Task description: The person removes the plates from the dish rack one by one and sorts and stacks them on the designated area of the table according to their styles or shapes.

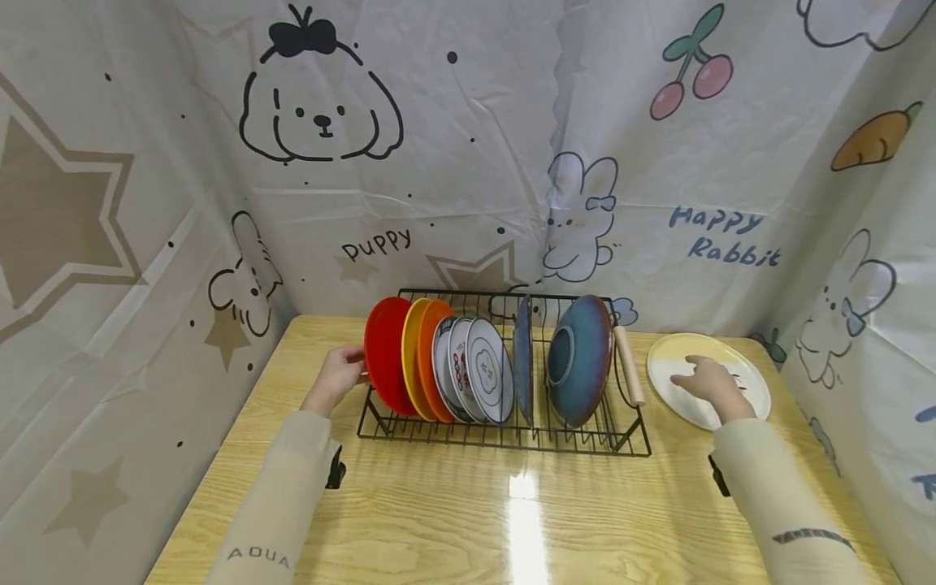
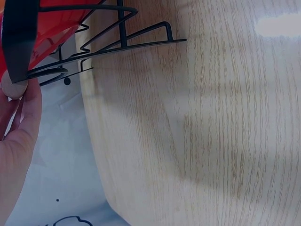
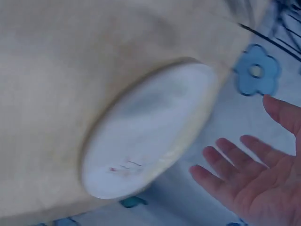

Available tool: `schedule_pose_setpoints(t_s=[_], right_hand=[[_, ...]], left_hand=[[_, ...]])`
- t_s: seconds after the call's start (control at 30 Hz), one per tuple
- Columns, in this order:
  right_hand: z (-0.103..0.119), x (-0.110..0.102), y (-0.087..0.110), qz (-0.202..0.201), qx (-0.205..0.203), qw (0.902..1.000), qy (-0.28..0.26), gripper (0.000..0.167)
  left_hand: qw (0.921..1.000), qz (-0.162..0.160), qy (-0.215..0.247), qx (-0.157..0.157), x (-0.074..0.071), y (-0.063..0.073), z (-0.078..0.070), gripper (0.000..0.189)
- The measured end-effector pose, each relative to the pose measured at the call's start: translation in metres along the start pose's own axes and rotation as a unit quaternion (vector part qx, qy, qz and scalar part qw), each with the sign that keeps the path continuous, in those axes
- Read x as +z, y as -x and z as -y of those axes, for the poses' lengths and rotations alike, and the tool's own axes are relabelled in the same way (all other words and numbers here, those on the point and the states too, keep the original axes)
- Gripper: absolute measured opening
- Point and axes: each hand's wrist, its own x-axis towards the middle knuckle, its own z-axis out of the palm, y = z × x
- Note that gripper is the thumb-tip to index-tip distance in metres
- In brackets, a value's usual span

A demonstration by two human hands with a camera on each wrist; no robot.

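A black wire dish rack (image 1: 504, 443) stands on the table, filled with upright dishes. My left hand (image 1: 340, 374) is at its left end, beside the red plate (image 1: 387, 357). In the left wrist view, the thumb and fingers hold the rack's round wooden handle end (image 2: 14, 88), partly hidden by the black frame. My right hand (image 1: 708, 382) hovers over a white oval plate (image 1: 676, 398) with a yellow edge, lying flat right of the rack. In the right wrist view its fingers are spread and hold nothing, apart from the blurred plate.
Behind the red plate stand a yellow plate (image 1: 411, 325), an orange plate (image 1: 436, 313), several white patterned plates (image 1: 486, 370), a thin blue dish (image 1: 522, 357) and a blue bowl (image 1: 585, 366). Another wooden handle (image 1: 630, 366) is at the right end. Printed curtains (image 1: 468, 146) surround the table.
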Motion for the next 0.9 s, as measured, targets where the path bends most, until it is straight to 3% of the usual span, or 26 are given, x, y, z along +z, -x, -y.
schedule_pose_setpoints(t_s=[0.13,0.33,0.5,0.67,0.77,0.9], right_hand=[[0.021,-0.023,0.005,0.006,0.018,0.9959,-0.088,0.073],[0.059,-0.036,0.022,-0.022,-0.034,0.9773,-0.208,0.071],[0.091,-0.032,0.036,-0.043,-0.078,0.9501,-0.299,0.064],[0.112,-0.024,0.045,-0.034,-0.091,0.9209,-0.378,0.061],[0.12,-0.016,0.048,-0.022,-0.082,0.9121,-0.401,0.062],[0.126,-0.005,0.052,-0.008,-0.078,0.9087,-0.41,0.066]], left_hand=[[1.0,-0.001,-0.002,-0.003,-0.001,0.0,0.0,0.037],[1.0,0.0,-0.003,-0.002,-0.001,-0.001,0.0,0.037],[1.0,0.003,0.003,-0.005,0.0,-0.001,0.0,0.038],[1.0,0.003,0.007,-0.003,0.0,-0.001,0.001,0.038],[1.0,-0.001,0.007,0.002,0.0,-0.001,0.002,0.038],[0.9999,0.0,0.006,0.01,-0.001,-0.001,0.001,0.039]])
